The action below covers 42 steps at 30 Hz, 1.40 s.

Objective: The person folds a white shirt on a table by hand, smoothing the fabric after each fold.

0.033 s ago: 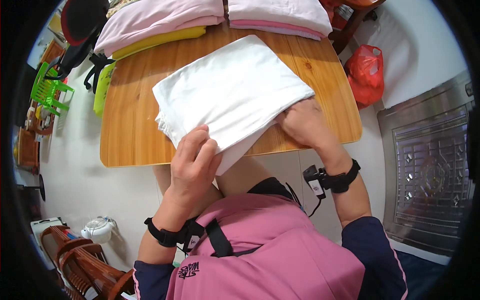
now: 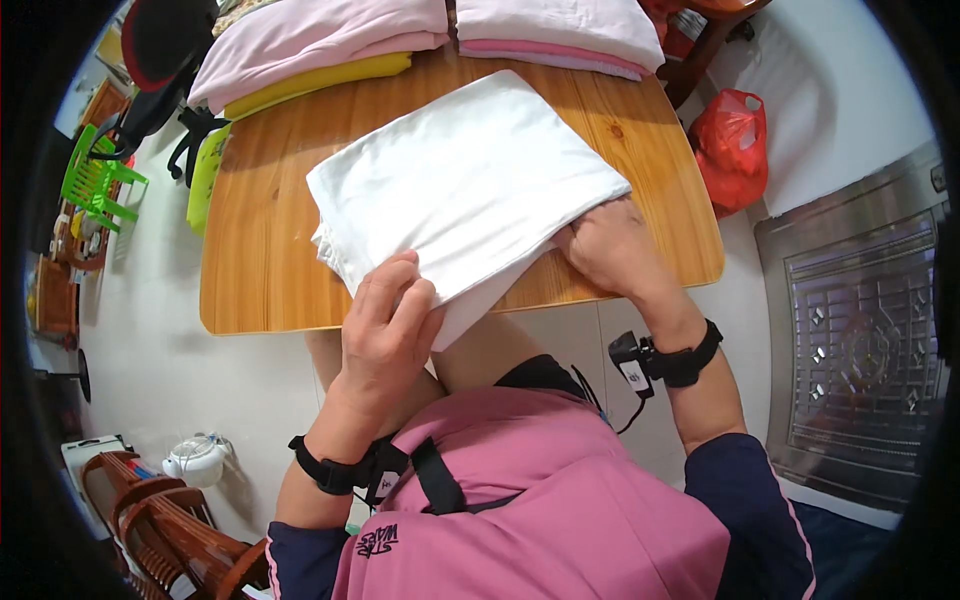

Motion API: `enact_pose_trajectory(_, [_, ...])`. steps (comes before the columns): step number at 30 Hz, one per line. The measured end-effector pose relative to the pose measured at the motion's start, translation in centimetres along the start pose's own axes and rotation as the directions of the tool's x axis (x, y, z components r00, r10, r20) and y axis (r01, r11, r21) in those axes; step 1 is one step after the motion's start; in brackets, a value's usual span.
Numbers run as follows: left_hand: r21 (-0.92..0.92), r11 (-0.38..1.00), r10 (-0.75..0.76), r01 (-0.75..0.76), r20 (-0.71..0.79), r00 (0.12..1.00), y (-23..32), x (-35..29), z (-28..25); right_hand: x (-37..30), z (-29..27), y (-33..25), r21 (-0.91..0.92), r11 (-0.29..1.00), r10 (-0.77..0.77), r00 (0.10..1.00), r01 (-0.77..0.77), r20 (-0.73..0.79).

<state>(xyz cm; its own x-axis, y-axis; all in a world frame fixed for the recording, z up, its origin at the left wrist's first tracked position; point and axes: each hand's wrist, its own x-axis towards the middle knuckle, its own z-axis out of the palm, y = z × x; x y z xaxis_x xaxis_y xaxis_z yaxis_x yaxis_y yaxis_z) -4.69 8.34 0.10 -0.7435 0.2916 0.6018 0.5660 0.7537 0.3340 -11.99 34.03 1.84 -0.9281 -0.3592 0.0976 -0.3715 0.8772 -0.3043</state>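
A folded white cloth (image 2: 460,180) lies slanted across the wooden table (image 2: 260,260), its layers showing at the left corner. One lower flap hangs past the table's near edge. My left hand (image 2: 385,320) pinches the near left edge, fingertips on top and thumb side by the flap. At the near right corner, my right hand (image 2: 612,245) is closed with its fingers curled in under the edge. The cloth partly covers those fingertips.
Folded pink fabric with a yellow piece (image 2: 320,82) beneath sits at the far left of the table. A second folded stack (image 2: 560,30) is at the far right. Beyond the right edge is a red plastic bag (image 2: 730,150). A green chair (image 2: 95,180) stands off to the left.
Almost nothing differs. The cloth and my right hand have shifted very slightly to the right; my left hand stays in place.
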Motion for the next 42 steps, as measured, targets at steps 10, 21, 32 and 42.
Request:
enact_pose_trajectory(10, [-0.098, 0.995, 0.001, 0.001, 0.021, 1.000, -0.4, 0.0, -0.3, -0.3, -0.2, -0.4, 0.018, 1.000, -0.022, 0.998, 0.023, -0.066])
enact_pose_trajectory(21, [-0.088, 0.995, 0.036, -0.040, -0.050, 0.998, -0.5, -0.1, 0.4, -0.6, 0.4, -0.8, 0.012, 0.996, -0.090, 0.991, 0.091, -0.104])
enact_pose_trajectory(32, [-0.036, 0.996, 0.074, -0.076, -0.044, 0.996, -0.2, 0.0, 0.5, 3.4, 0.8, -4.4, 0.330, 0.927, -0.242, 0.958, 0.180, 0.156])
enact_pose_trajectory(42, [-0.043, 0.997, 0.070, -0.072, -0.036, 0.997, -0.3, 0.0, 0.3, 5.9, 2.4, 0.6, -0.057, 0.968, -0.244, 0.970, 0.244, 0.007])
